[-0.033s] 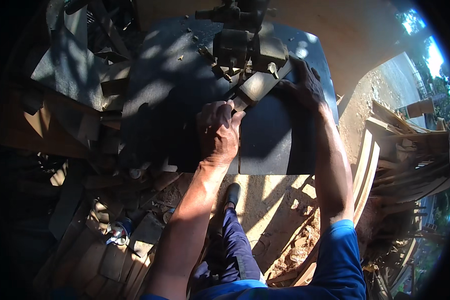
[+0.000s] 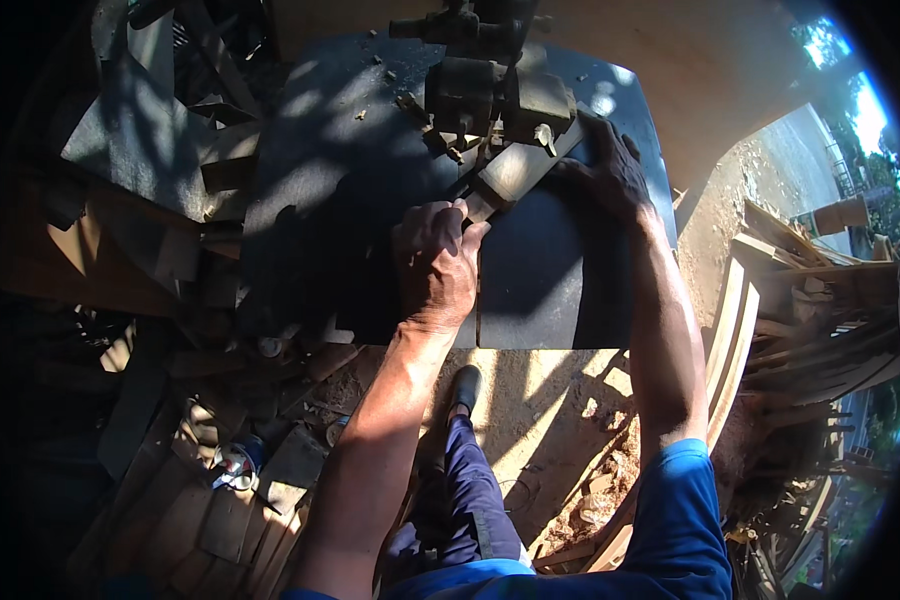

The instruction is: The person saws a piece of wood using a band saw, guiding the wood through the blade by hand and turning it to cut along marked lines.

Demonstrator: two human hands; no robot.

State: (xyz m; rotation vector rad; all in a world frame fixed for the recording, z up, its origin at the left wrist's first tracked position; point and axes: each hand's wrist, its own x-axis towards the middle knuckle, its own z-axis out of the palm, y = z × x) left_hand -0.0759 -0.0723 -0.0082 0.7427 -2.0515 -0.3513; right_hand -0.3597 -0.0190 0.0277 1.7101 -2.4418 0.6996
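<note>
A pale, straight-edged piece of wood (image 2: 519, 172) lies slantwise on a dark saw table (image 2: 530, 290), partly beneath a heavy metal guide block (image 2: 468, 95). My left hand (image 2: 436, 258) is closed around the near end of the wood, thumb toward the right. At the far end, my right hand (image 2: 615, 175) holds the wood's right side, its thumb and fingers apart along the edge. A narrow slot runs from the table's front edge toward the guide. Any blade at the guide cannot be made out in the shadow.
Small wood chips (image 2: 360, 115) lie on the table's far left. Stacked boards (image 2: 735, 340) and offcuts stand at the right. Scrap wood (image 2: 235, 515) and a can (image 2: 238, 465) crowd the lower left. Sawdust and shavings (image 2: 600, 500) cover the floor near my foot.
</note>
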